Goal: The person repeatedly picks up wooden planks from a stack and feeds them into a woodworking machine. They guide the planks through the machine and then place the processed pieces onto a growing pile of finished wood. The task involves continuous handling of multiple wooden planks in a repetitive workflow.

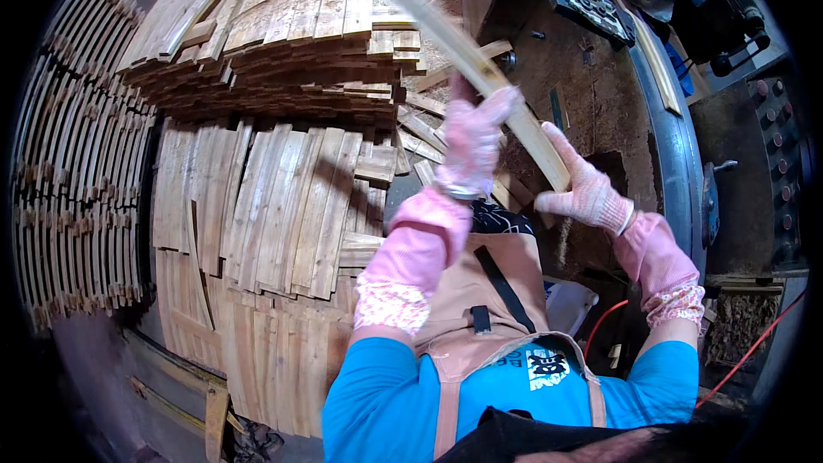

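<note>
Left grip (472,141) round board (454,43); right grip (590,191) at its near end.

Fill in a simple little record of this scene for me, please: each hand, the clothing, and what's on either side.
Left hand: gloved, wrapped around a long wooden board partway along
Right hand: gloved, at the board's near end, thumb and fingers spread
Clothing: blue shirt, tan apron, pink sleeve covers
To the left: stacked light-coloured boards
To the right: a metal machine edge, a red hose
</note>
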`<state>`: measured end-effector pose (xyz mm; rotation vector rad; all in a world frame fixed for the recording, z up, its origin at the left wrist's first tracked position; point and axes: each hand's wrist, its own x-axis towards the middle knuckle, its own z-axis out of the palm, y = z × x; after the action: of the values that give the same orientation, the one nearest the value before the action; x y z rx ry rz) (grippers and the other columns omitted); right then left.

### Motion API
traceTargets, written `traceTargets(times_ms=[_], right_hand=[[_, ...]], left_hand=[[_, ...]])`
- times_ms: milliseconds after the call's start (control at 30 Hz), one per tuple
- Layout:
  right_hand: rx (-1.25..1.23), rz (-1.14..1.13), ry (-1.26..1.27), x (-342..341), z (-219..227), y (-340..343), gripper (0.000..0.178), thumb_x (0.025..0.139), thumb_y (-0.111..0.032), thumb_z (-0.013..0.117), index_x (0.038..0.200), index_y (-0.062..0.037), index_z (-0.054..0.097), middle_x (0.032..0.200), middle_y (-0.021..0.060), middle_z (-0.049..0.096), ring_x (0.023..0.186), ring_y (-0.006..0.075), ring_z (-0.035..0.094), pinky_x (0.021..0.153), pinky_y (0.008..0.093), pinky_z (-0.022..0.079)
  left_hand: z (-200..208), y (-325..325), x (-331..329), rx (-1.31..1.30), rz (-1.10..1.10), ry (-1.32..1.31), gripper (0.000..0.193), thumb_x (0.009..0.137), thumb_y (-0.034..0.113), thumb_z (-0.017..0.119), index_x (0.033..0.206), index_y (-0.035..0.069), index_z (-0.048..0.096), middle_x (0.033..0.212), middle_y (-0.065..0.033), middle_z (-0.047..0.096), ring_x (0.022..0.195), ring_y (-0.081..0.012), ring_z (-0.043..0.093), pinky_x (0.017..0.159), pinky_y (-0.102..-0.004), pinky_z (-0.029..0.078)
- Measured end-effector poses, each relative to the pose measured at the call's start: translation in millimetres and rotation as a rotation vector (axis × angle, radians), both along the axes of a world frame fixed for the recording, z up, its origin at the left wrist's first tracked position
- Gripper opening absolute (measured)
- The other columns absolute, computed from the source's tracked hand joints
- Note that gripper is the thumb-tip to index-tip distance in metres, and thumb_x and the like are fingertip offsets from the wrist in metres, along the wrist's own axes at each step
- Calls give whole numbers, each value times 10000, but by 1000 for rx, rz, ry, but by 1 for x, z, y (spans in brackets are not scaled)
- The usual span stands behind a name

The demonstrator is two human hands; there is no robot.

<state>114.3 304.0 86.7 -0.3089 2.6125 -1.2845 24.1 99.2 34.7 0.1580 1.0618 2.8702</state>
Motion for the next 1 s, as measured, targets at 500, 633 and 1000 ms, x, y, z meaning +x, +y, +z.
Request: traceTargets(times_ms=[500, 633, 1000], right_hand=[[905, -1078, 56, 251, 47, 141, 790, 854, -215, 757, 1563, -156, 412, 1427, 165, 526, 1322, 336, 506, 1154, 429, 376], [984, -988, 473, 163, 26, 188, 741, 860, -252, 724, 1542, -176, 443, 1295, 212, 588, 1210, 386, 545, 1056, 486, 425], [1093, -1006, 499, -89, 25, 232, 629, 979, -475, 582, 1550, -286, 397, 1251, 247, 630, 1133, 430, 620, 965, 536, 497]], left_hand=[[-298, -225, 92, -2235, -217, -941, 1117, 753, 635, 771, 1631, 190, 242, 1690, -140, 212, 1554, -318, 210, 1175, -607, 282], [-328, -254, 113, -2347, -265, -890, 1173, 721, 588, 814, 1638, 227, 179, 1693, -114, 146, 1546, -313, 173, 1128, -645, 300], [-333, -251, 94, -2435, -313, -986, 1143, 715, 360, 871, 1622, 233, 188, 1584, -109, 288, 1441, -357, 306, 1048, -636, 379]])
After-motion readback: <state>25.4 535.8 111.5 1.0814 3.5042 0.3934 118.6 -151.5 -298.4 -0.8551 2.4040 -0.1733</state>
